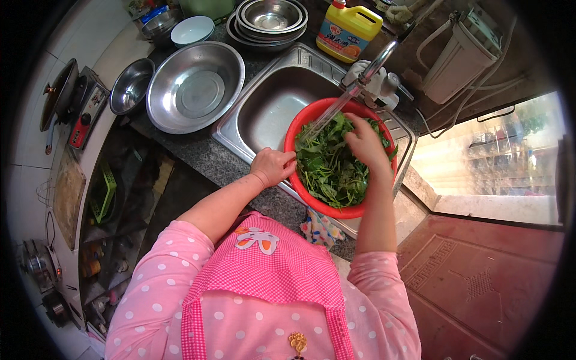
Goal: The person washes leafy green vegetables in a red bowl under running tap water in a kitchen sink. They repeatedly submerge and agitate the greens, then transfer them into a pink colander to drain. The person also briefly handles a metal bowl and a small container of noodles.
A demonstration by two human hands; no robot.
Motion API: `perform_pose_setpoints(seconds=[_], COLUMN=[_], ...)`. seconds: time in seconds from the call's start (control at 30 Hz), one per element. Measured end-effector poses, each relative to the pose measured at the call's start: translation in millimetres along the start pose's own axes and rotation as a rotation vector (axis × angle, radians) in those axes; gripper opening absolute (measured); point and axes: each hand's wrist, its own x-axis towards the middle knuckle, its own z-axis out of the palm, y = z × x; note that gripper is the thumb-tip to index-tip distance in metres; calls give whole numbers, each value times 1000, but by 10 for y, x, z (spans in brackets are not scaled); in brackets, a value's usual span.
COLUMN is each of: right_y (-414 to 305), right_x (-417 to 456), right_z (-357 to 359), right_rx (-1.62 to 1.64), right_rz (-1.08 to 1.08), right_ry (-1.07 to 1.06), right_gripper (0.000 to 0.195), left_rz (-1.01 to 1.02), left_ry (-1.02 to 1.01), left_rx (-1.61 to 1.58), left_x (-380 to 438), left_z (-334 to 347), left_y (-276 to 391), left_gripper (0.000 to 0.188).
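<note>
A red plastic basin (pixel 300 188) full of leafy greens (pixel 330 166) rests over the right side of the stainless steel sink (pixel 263 119). Water runs from the chrome faucet (pixel 380 58) into the leaves. My left hand (pixel 273 167) grips the basin's left rim, with its thumb and fingers at the edge. Over the greens at the basin's upper right is my right hand (pixel 365 141), its fingers bent down among the leaves. Whether those fingers hold any leaves is not clear.
A wide metal basin (pixel 195 87) and a smaller metal bowl (pixel 132 85) stand left of the sink. Stacked metal bowls (pixel 271 20) and a yellow detergent jug (pixel 348 29) are behind it. A patterned cloth (pixel 321 229) lies at the counter's front edge.
</note>
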Motion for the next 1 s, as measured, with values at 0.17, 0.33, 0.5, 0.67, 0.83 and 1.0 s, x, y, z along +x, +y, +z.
perform_pose_setpoints(seconds=[0.17,0.33,0.5,0.67,0.83,1.0], right_y=[420,655,796,1092,946,902], right_x=[-20,263,-21,374,53,346], right_z=[1434,985,1401,1037,1359,973], right_rx=[-667,-479,-707,-344,-519,-287], right_rz=[38,-13,134,-154,-76,18], right_ry=[23,-724,101,-248,27,-44], right_gripper=[60,58,57,30,50,44], left_rz=[2,18,19,18,15,3], left_ry=[0,-37,-10,-26,-4,12], left_rx=[-3,6,1,-16,11,-8], left_x=[-13,-21,-11,1,-29,-12], left_z=[35,-1,6,-11,18,-21], left_y=[-5,25,-12,40,-11,6], left_gripper=[14,12,12,10,10,11])
